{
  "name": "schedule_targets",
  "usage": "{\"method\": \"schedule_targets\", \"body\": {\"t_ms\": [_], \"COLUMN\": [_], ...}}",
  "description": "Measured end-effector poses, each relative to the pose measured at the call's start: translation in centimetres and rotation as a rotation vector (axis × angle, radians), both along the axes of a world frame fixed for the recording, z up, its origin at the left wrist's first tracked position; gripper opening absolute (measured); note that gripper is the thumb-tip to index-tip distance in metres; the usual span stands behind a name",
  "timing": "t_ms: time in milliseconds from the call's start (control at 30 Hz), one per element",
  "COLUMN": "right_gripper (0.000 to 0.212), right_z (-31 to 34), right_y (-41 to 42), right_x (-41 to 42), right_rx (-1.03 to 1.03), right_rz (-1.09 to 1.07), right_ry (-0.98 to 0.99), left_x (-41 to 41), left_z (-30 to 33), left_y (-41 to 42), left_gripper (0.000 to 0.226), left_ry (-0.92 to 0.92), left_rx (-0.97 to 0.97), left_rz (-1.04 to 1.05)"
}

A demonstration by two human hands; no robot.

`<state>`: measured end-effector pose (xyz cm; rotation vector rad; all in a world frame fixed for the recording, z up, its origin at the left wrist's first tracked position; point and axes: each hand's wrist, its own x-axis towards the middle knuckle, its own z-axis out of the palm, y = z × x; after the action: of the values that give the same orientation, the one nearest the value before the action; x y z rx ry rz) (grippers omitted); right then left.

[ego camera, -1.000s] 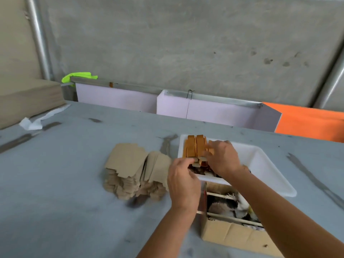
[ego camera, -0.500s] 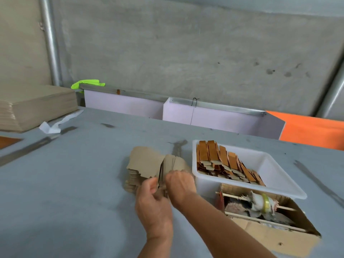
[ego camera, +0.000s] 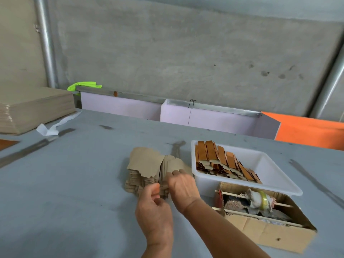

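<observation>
A stack of flat brown cardboard cut-outs (ego camera: 147, 162) lies on the grey table (ego camera: 65, 183), fanned open in the middle. My right hand (ego camera: 181, 185) reaches across onto the near right part of the stack, its fingers curled round the edges of some pieces. My left hand (ego camera: 154, 207) is just in front of the stack, thumb and fingers pinching at the near edge of the pieces. To the right stands a white plastic tray (ego camera: 270, 164) with a leaning row of folded orange-brown pieces (ego camera: 221, 161).
An open cardboard box (ego camera: 270, 229) with sticks, tape and scraps sits in front of the tray. A thick pile of cardboard sheets (ego camera: 31, 107) is at the far left. Lilac panels (ego camera: 214, 118) and an orange surface (ego camera: 312, 131) border the table's far edge.
Both hands left the orange-brown pieces in the white tray and moved left to the cardboard stack. Since half a second ago they have stayed there and shifted only slightly.
</observation>
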<state>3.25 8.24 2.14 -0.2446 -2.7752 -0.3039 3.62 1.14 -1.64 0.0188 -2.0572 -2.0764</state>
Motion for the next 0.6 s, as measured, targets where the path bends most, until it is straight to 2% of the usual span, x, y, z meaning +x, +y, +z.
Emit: {"method": "schedule_targets", "body": {"t_ms": [100, 133, 233, 300, 333, 467, 600], "right_gripper": [0.040, 0.038, 0.008, 0.015, 0.011, 0.030, 0.013], "right_z": [0.3, 0.1, -1.1, -1.0, -0.5, 1.1, 3.1], "right_y": [0.2, 0.3, 1.1, 1.5, 1.5, 1.2, 2.3], "right_x": [0.0, 0.0, -0.5, -0.4, -0.1, 1.6, 3.5], "right_rx": [-0.022, -0.062, -0.211, -0.235, -0.225, -0.224, -0.340], "right_rz": [0.065, 0.065, 0.059, 0.028, 0.012, 0.010, 0.019], "right_ry": [0.129, 0.132, 0.087, 0.088, 0.100, 0.427, 0.562], "left_x": [0.1, 0.1, 0.1, 0.1, 0.0, 0.1, 0.2], "left_z": [0.0, -0.1, -0.1, -0.3, -0.4, -0.6, 0.1], "left_y": [0.1, 0.2, 0.1, 0.0, -0.1, -0.1, -0.2], "left_gripper": [0.041, 0.040, 0.042, 0.044, 0.044, 0.041, 0.023], "left_ry": [-0.006, -0.008, -0.012, -0.013, -0.010, 0.004, 0.048], "left_rx": [0.014, 0.012, 0.005, 0.004, -0.001, -0.015, 0.008], "left_rz": [-0.006, -0.010, -0.030, -0.035, -0.036, -0.051, -0.068]}}
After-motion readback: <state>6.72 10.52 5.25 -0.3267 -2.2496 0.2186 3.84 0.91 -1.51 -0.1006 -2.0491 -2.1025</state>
